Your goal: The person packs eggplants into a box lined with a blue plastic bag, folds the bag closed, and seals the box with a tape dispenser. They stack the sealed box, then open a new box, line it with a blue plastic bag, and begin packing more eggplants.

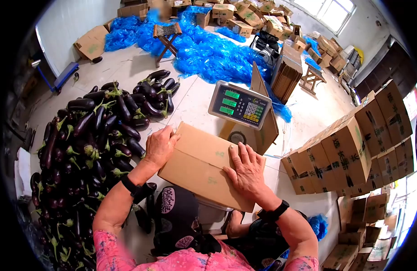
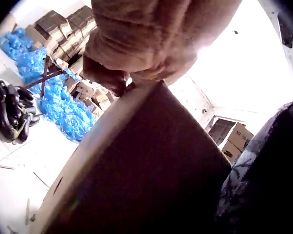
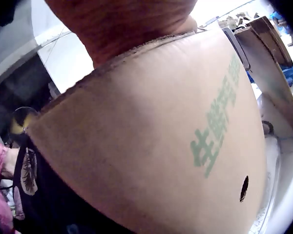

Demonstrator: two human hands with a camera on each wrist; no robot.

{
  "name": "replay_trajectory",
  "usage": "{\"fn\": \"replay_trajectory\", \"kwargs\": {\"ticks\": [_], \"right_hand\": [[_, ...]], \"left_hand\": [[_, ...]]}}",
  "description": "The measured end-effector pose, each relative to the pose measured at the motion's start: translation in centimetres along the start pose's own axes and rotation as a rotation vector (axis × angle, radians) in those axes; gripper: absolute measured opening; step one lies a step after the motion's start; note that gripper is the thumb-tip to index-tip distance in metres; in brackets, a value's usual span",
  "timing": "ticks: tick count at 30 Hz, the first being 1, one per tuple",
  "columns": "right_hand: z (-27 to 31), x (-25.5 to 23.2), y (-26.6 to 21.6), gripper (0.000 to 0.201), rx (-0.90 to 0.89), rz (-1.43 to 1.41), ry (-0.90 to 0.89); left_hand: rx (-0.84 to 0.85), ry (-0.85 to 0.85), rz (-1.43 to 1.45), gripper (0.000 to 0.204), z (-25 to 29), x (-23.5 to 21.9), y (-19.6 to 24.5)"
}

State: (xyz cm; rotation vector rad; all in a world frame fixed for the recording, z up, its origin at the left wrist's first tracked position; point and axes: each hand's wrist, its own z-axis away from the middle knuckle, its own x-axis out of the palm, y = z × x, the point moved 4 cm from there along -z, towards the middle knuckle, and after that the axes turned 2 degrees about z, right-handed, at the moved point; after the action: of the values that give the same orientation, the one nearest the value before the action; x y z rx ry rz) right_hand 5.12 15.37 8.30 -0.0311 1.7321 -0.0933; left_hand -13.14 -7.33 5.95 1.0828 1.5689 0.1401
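Note:
A closed cardboard box (image 1: 204, 158) with faint green print lies before the person's lap, tilted in the head view. At its left end, the left hand (image 1: 159, 145) grips the top edge near the corner with bent fingers. The left wrist view shows that hand (image 2: 151, 39) over the corner, above the box's dark side (image 2: 141, 161). The right hand (image 1: 245, 169) rests on the box's top near the right end, fingers straight and spread. Green characters and a small slot mark the box side (image 3: 136, 136) in the right wrist view, where the right hand (image 3: 127, 24) is only partly visible.
A large heap of eggplants (image 1: 100, 131) covers the floor at left. Beyond the box stands a scale display (image 1: 240, 106), beside an upright cardboard sheet (image 1: 265, 113). Stacked boxes (image 1: 344, 153) stand at right. Blue plastic (image 1: 208, 58) and a folding stool (image 1: 167, 38) lie farther back.

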Motion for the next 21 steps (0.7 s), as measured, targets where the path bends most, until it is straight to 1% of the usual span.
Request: {"fn": "replay_trajectory", "kwargs": {"ticks": [1,4,7,10,12,13,15,16,17,18,19,20,21], "right_hand": [[0.0,-0.1,-0.1,0.065,-0.007,0.002,0.007],[0.0,-0.1,-0.1,0.063,-0.017,0.002,0.028],[0.0,-0.2,0.1,0.062,-0.019,-0.008,0.039],[0.0,-0.2,0.1,0.062,-0.025,-0.011,0.036],[0.0,-0.3,0.1,0.062,-0.023,-0.026,0.034],[0.0,-0.4,0.1,0.062,-0.026,-0.038,0.033],[-0.2,-0.6,0.1,0.061,-0.028,-0.048,0.034],[-0.2,-0.5,0.0,0.061,-0.025,-0.045,0.034],[-0.3,-0.5,0.0,0.061,-0.018,-0.04,0.034],[-0.4,-0.5,0.0,0.062,-0.024,-0.041,0.042],[-0.4,-0.5,0.1,0.063,-0.03,-0.04,0.046],[-0.3,-0.5,0.0,0.064,-0.038,-0.039,0.049],[-0.3,-0.5,0.1,0.065,-0.038,-0.039,0.041]], "left_hand": [[0.067,0.053,0.061,0.024,0.0,0.1,-0.2],[0.075,0.039,-0.008,0.021,-0.7,0.2,-0.2],[0.146,0.005,-0.08,0.018,-1.4,-0.1,0.2],[0.04,0.079,-0.132,0.018,-3.7,-1.2,-2.3],[-0.023,0.204,-0.25,0.021,-6.2,-3.9,-5.3],[-0.091,0.026,-0.261,0.023,-6.9,-4.2,-7.3],[0.134,0.068,-0.162,0.033,-6.5,-2.8,-7.6],[0.248,0.085,-0.113,0.04,-6.1,-2.8,-6.1],[0.076,-0.032,0.036,0.056,-6.0,-1.8,-5.4],[0.007,-0.089,0.22,0.056,-6.3,-0.4,-4.6],[0.028,-0.147,0.456,0.056,-5.8,2.8,-4.6],[0.264,-0.158,0.663,0.046,-4.5,7.9,-6.3],[0.166,-0.237,0.488,0.039,-3.8,6.6,-3.5]]}}
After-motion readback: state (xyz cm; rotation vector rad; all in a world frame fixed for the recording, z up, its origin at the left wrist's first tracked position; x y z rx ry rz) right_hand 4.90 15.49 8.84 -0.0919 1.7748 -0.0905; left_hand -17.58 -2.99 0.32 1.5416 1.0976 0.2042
